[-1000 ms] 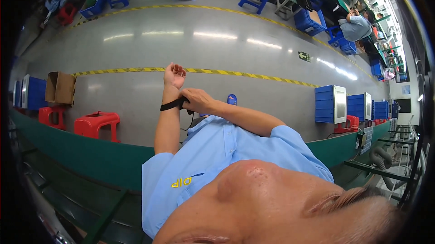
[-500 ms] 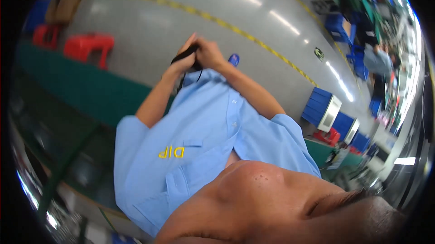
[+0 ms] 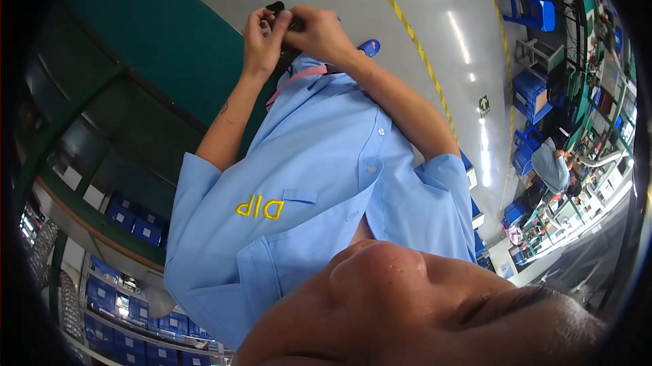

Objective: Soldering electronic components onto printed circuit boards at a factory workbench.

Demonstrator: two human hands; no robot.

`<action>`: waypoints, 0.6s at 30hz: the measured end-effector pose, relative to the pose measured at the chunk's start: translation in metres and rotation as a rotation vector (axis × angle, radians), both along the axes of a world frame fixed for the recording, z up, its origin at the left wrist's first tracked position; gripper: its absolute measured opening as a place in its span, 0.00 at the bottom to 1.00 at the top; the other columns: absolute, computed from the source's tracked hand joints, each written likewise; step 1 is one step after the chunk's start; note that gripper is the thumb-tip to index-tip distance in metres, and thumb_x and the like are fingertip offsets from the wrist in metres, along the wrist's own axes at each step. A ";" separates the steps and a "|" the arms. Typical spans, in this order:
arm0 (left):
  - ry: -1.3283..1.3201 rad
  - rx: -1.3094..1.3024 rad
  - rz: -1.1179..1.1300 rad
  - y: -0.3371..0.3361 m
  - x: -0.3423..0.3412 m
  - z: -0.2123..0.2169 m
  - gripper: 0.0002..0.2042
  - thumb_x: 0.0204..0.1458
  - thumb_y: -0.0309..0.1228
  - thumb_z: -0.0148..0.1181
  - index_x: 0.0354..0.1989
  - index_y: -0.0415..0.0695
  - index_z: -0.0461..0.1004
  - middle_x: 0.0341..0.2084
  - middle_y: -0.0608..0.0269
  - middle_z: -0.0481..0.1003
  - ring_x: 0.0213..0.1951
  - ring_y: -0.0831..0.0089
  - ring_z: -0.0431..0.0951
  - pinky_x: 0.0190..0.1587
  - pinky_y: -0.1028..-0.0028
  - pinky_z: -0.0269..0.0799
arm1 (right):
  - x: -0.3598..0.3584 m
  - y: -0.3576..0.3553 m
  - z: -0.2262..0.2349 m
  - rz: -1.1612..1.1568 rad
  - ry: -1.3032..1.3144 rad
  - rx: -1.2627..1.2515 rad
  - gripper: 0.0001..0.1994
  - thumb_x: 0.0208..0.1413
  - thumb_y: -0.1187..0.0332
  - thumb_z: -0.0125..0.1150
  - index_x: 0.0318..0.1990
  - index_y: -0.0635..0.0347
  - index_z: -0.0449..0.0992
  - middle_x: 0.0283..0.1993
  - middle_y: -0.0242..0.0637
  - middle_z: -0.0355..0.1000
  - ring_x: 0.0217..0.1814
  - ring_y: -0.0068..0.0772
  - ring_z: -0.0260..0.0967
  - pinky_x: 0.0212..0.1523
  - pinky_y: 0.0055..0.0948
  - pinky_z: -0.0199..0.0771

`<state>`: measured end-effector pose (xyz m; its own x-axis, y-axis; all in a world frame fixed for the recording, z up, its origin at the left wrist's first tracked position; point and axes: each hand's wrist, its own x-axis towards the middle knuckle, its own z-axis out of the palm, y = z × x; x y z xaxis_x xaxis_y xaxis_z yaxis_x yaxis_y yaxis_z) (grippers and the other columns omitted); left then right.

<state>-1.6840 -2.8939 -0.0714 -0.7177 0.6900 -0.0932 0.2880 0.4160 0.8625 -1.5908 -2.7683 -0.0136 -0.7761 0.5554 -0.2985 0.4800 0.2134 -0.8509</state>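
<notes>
My two hands are close together in front of my waist, at the top of the view. Between their fingers is a small black strap-like thing [image 3: 275, 6], mostly covered, so its kind cannot be made out. My left hand [image 3: 265, 41] pinches it with thumb and fingers bent. My right hand [image 3: 318, 31] is curled with its fingers around the dark piece, touching the left fingertips. A pink band [image 3: 307, 74] shows at the hem of my light blue shirt [image 3: 319, 142], below the hands.
A green-topped workbench [image 3: 146, 23] runs along my left. Shelves with several blue bins [image 3: 102, 291] stand lower left. Yellow-striped floor tape [image 3: 407, 23] crosses the grey floor on the right. Beyond it are a blue stool [image 3: 536, 9], crates [image 3: 530, 97] and a person [image 3: 551, 165] at another bench.
The view has turned, with the green bench now beside my hands and the red stools almost out of sight. The hands stay together; the left thumb and fingers now pinch the black thing.
</notes>
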 end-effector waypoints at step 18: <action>-0.410 -1.026 -0.572 -0.106 -0.122 -0.091 0.21 0.65 0.44 0.52 0.30 0.36 0.76 0.19 0.57 0.76 0.27 0.67 0.76 0.34 0.66 0.71 | 0.264 0.136 -0.009 -0.404 -0.227 -0.155 0.17 0.65 0.63 0.63 0.55 0.66 0.77 0.46 0.35 0.78 0.48 0.22 0.74 0.49 0.22 0.73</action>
